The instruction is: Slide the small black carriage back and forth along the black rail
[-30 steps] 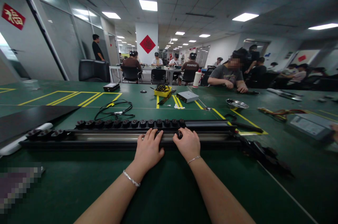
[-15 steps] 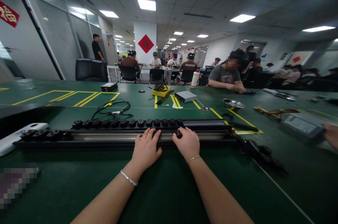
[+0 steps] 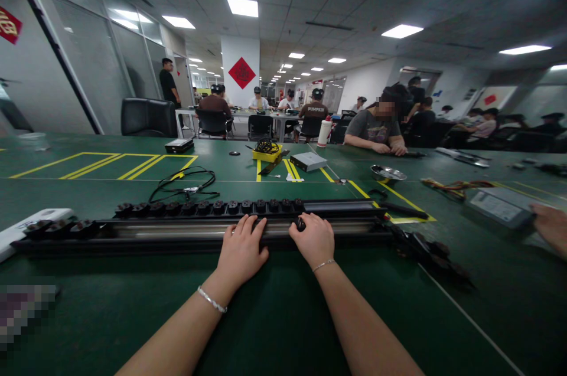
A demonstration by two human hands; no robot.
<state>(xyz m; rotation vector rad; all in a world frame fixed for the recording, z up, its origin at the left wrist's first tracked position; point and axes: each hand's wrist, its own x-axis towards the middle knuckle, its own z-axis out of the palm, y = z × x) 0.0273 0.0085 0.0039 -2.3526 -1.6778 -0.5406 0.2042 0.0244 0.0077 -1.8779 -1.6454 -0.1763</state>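
A long black rail [image 3: 168, 229] with a shiny metal channel lies across the table before me. My left hand [image 3: 243, 247] rests on it with fingers apart, holding nothing. Just to its right, my right hand [image 3: 312, 239] is closed around a small black block [image 3: 300, 224] over the channel; the fingers hide most of the block. Behind runs a second black rail [image 3: 341, 206], topped along its left part by a row of black plug-like blocks [image 3: 218, 207]. Several more such blocks [image 3: 59, 227] sit at the front rail's left end.
Beyond the rails lie a black cable [image 3: 183, 185], a yellow box [image 3: 267, 154], a grey metal box [image 3: 309, 161] and a steel bowl [image 3: 388, 173]. At right, another person's hand [image 3: 550, 225] touches a power supply [image 3: 500, 206]. More black pieces [image 3: 436, 255] lie near the rail's right end.
The view has turned slightly right, so the table and rails appear a little further left. Both hands keep nearly the same pose, the right one still around the small black block.
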